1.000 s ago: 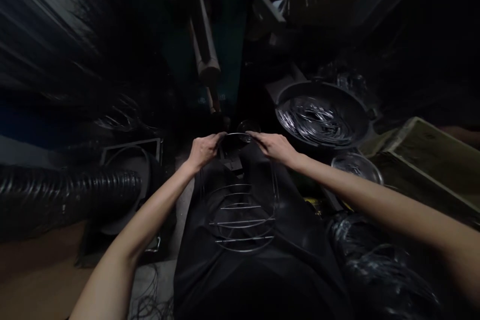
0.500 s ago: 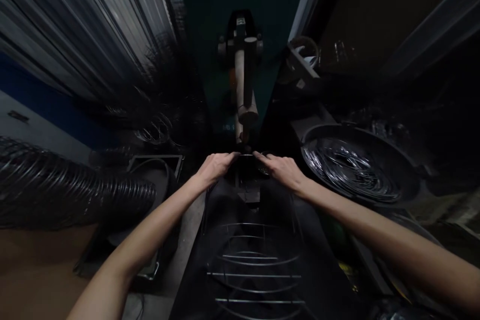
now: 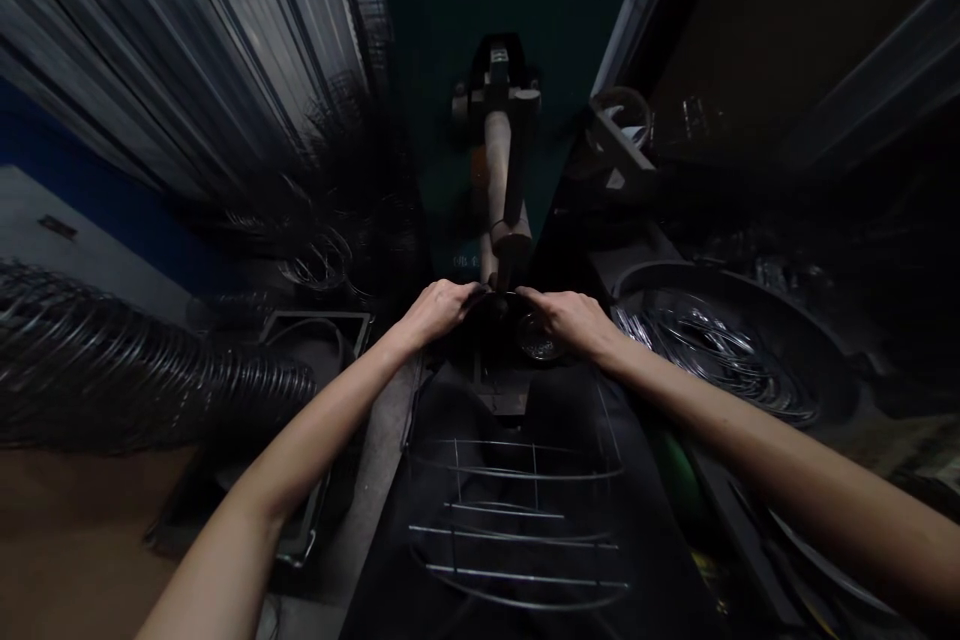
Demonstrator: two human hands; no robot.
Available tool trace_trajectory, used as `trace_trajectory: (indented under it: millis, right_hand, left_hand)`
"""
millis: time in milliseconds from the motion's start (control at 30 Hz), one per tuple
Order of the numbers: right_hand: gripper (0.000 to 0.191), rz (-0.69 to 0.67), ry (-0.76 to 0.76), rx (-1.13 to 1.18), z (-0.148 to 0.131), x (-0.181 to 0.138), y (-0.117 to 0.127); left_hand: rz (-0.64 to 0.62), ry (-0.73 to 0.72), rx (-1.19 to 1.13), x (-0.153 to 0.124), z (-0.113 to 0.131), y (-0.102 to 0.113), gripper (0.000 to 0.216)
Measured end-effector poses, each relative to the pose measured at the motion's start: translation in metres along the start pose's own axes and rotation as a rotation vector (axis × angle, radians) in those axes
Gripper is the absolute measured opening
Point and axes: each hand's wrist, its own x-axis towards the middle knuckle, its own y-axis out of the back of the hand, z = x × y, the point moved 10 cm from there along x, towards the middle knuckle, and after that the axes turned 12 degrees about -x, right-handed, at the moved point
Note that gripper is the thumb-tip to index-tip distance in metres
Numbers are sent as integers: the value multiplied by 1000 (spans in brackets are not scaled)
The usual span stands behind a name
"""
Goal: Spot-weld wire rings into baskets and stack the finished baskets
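My left hand (image 3: 441, 306) and my right hand (image 3: 574, 318) pinch a thin metal wire (image 3: 507, 294) from either side, thumbs pointing inward. The stretch of wire between them lies right at the lower tip of a spot-welder arm (image 3: 513, 238). Over my lap sits a wire rack (image 3: 525, 576) with curved rims and several straight crossbars. Whether the pinched wire belongs to this rack is too dark to tell. The fingers beneath the wire are mostly hidden.
The green machine body (image 3: 442, 50) stands ahead. At right, a round pan (image 3: 836, 390) holds many loose wires. A long stack of wire rings (image 3: 150, 370) lies at left, by a metal-framed stand (image 3: 304, 545). A corrugated metal wall (image 3: 247, 30) rises at upper left.
The view has shifted slightly, so the machine appears lower and further right. Both hands are now closer to the welder tip, still pinching the wire. The rack on my lap has turned a little.
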Motion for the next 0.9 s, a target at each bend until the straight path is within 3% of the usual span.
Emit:
trace_trajectory:
  millis: [300,500,900]
  right_hand:
    - [35,8,-49,49,6,1,5]
    - [30,-1,-73,33,10,-2,6]
    - [33,-10,-97,234,19,-6,2]
  left_hand:
    - [19,73,-140,-5,-10,0,31]
    - [48,78,-115,-7,-5,3,29]
    - [56,102,-151,-7,-12,2,30]
